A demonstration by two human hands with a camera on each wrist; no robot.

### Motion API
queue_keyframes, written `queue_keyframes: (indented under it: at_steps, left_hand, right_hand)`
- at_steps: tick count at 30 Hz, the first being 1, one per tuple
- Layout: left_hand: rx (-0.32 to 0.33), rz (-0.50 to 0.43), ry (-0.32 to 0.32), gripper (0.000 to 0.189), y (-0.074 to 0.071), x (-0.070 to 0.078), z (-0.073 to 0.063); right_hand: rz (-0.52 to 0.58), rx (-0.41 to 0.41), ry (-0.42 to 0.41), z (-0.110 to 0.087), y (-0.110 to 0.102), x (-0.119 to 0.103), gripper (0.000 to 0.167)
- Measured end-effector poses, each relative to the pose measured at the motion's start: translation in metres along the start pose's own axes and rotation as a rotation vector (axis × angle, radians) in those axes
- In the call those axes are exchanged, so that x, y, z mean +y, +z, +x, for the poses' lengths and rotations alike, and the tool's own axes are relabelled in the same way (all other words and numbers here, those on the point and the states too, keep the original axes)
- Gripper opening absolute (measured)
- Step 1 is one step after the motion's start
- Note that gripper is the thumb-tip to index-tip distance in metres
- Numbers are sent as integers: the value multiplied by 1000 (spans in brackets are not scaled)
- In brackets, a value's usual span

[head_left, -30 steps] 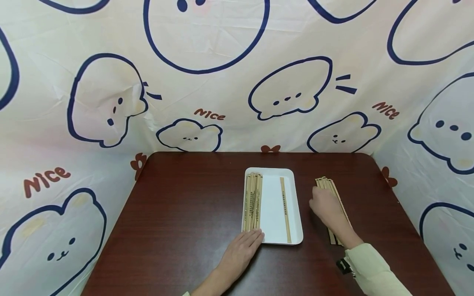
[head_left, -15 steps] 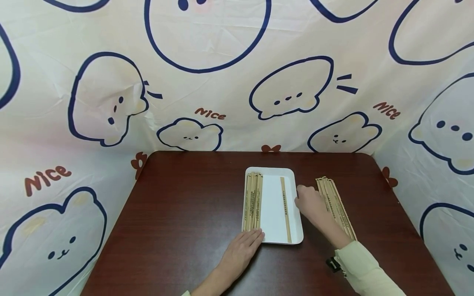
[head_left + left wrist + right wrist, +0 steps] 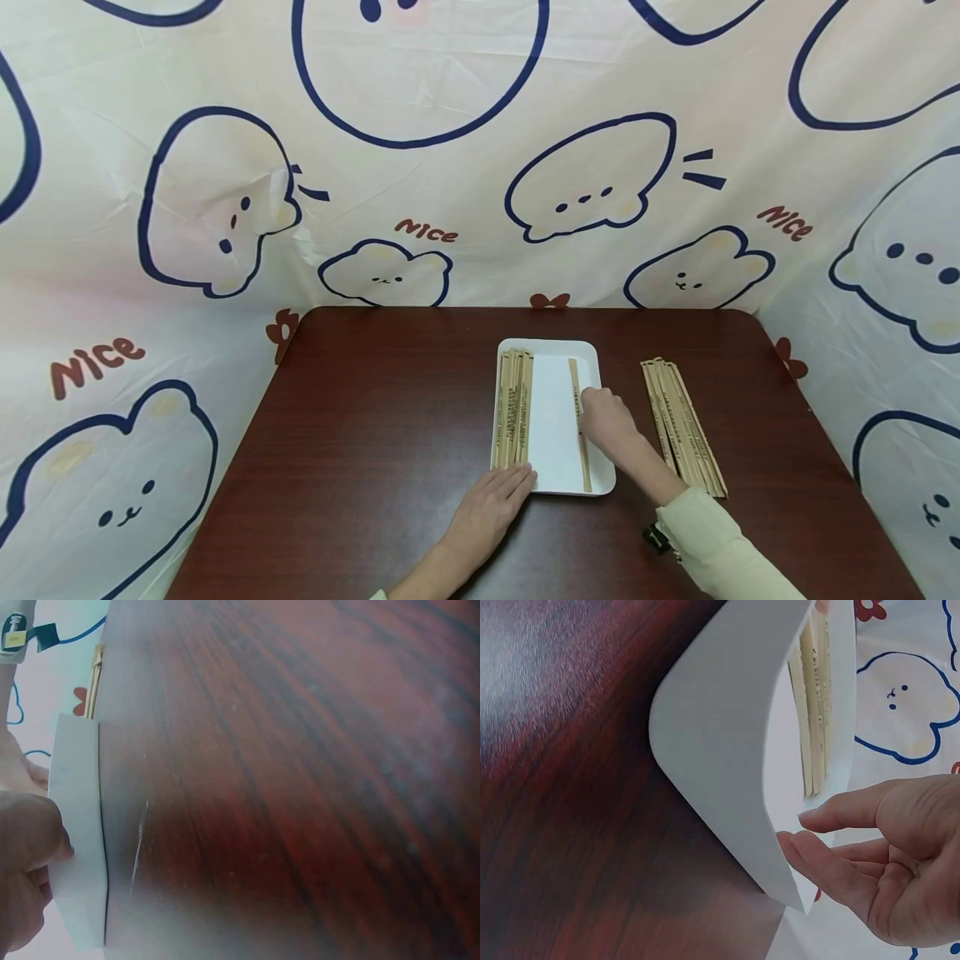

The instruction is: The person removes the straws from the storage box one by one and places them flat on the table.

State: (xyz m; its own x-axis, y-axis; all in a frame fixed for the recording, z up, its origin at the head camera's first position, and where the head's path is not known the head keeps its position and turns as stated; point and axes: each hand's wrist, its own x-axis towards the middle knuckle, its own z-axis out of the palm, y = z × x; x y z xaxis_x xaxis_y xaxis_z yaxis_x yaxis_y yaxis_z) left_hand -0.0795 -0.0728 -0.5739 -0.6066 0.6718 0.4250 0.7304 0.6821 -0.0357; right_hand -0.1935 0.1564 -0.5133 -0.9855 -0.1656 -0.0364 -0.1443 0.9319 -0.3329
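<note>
A white rectangular tray (image 3: 551, 408) holds a row of paper-wrapped chopsticks (image 3: 512, 408) along its left side. One more wrapped chopstick pack (image 3: 585, 467) lies on the tray's right side. My left hand (image 3: 486, 508) grips the near left corner, fingers over the rim and digits against the outer wall (image 3: 79, 795) in the left wrist view. My right hand (image 3: 609, 423) is over the tray's right edge and overlaps the single pack. In the right wrist view, the thumb and fingertips of my right hand (image 3: 900, 862) stand slightly apart, with nothing showing between them.
A pile of wrapped chopsticks (image 3: 684, 429) lies on the brown table (image 3: 375, 433) to the right of the tray, beside my right forearm. A patterned cloth (image 3: 465, 192) hangs behind the table and along both sides.
My right hand has moved left from the chopstick pile, across the table, to the single pack in the tray. My left hand has stayed on the tray's corner.
</note>
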Motion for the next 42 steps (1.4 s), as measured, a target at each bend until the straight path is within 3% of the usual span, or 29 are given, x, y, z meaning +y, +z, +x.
queue_keyframes:
  at_steps: [14,29,42]
  left_hand:
    - [-16,17,0,44,1,0,-1]
    - [-10,16,1,47,1,0,0]
    - [-4,8,1,45,1,0,0]
  right_hand:
    - [31,-47,37,2,13,-1,11]
    - [-17,-110,81,9,24,-1,5]
    - [-29,-84,59,7,24,-6,4]
